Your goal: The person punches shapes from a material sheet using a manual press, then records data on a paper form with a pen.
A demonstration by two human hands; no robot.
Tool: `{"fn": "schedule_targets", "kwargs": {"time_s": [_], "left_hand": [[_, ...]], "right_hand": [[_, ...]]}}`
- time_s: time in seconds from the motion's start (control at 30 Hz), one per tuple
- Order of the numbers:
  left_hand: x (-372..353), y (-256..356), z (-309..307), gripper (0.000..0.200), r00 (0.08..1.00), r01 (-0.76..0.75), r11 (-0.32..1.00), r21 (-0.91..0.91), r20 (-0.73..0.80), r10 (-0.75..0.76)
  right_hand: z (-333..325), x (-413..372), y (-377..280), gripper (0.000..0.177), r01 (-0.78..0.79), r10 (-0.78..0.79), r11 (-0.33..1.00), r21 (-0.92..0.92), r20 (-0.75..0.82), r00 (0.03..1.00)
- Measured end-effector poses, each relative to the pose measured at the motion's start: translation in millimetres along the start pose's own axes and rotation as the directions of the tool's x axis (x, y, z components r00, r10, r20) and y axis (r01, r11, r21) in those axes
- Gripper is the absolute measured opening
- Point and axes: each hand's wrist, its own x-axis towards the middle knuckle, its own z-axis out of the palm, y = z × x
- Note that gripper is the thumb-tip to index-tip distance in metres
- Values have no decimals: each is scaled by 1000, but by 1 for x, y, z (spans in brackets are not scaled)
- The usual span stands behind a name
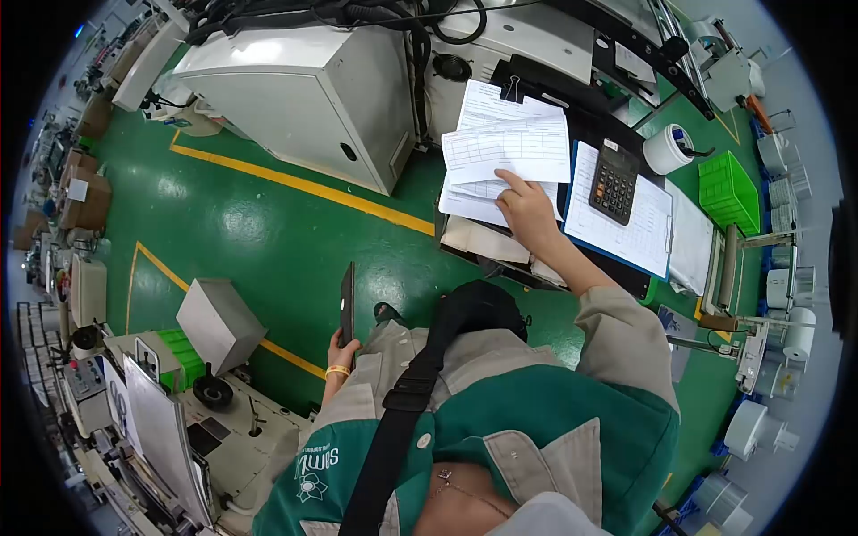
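My left hand (341,354) is closed around a thin, flat black object (347,304), held upright and seen edge-on, so its kind does not show. My right hand (527,213) rests on a stack of printed forms (507,150), its index finger stretched out on the top sheets and the other fingers partly bent. A black binder clip (511,88) sits at the stack's upper edge. Right of that hand lies a blue clipboard (662,271) with a filled-in sheet, and a black calculator (614,183) lies on top of it.
A white bucket (668,150) with pens and a green crate (728,190) stand beyond the clipboard. A white metal cabinet (299,98) is at upper left. Machinery (241,429) stands at lower left, and rolls (746,429) line the right. Yellow lines mark the green floor (223,214).
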Motion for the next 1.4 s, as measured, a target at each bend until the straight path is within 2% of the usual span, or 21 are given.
{"fn": "schedule_targets", "kwargs": {"time_s": [0.03, 0.07, 0.17, 0.2, 0.33, 0.37, 0.4, 0.43, 0.57, 0.67, 0.73, 1.0, 1.23, 1.27, 1.4], "left_hand": [[1, -3, 0, 76, 1000, 0, 1000, -25, 1, 0], [3, -5, 1, 76, 1000, -2, 999, -50, 1, 2], [-8, 7, 3, 77, 1000, -9, 999, -45, -10, 9], [-14, 15, 4, 77, 1000, -13, 999, -31, -17, 13], [-3, -3, 3, 78, 1000, -26, 998, -59, 8, 26], [-2, -5, 3, 78, 999, -30, 997, -68, 14, 31], [0, -7, 3, 78, 999, -36, 996, -77, 20, 38], [-17, 17, 4, 78, 1000, -29, 999, 17, 0, 29], [-20, 15, 6, 77, 1000, -23, 1000, 9, -8, 23], [-23, 14, 6, 77, 1000, -7, 999, 52, -20, 8], [-30, 19, 6, 78, 999, 41, 999, 24, -27, -41], [-16, -9, 6, 79, 999, 23, 1000, 12, -49, -23], [-2, -27, 8, 79, 1000, 7, 996, -88, -11, -8], [-17, -5, 9, 79, 1000, -2, 1000, 5, -20, 2], [-30, 14, 13, 77, 999, 28, 1000, -14, -25, -28]], "right_hand": [[-7, 5, -2, 7, -78, 78, 997, 5, 9, 997], [-15, 10, 0, 7, -83, 84, 996, 31, -6, 996], [-44, 33, 3, 12, -274, 262, 937, 217, 79, 962], [-50, 39, 10, 12, -241, 239, 939, 244, 39, 970], [-78, 76, 33, 9, -49, 49, 999, 10, -309, 950], [-85, 85, 37, 9, -89, 93, 996, 29, -309, 946], [-87, 94, 50, 9, -52, 36, 998, -39, -338, 941], [-89, 101, 58, 9, -54, 26, 996, -70, -344, 939], [-96, 127, 80, 10, -109, 64, 987, -118, -331, 941], [-97, 140, 91, 10, -37, -45, 977, -210, -375, 926], [-96, 145, 99, 12, -43, -41, 973, -229, -352, 935], [-100, 156, 93, 15, -140, 47, 956, -258, -334, 941], [-102, 157, 97, 15, -75, -30, 957, -281, -353, 935], [-102, 157, 97, 15, -66, -39, 958, -278, -356, 934], [-103, 156, 99, 16, -65, -45, 955, -291, -356, 933]]}}
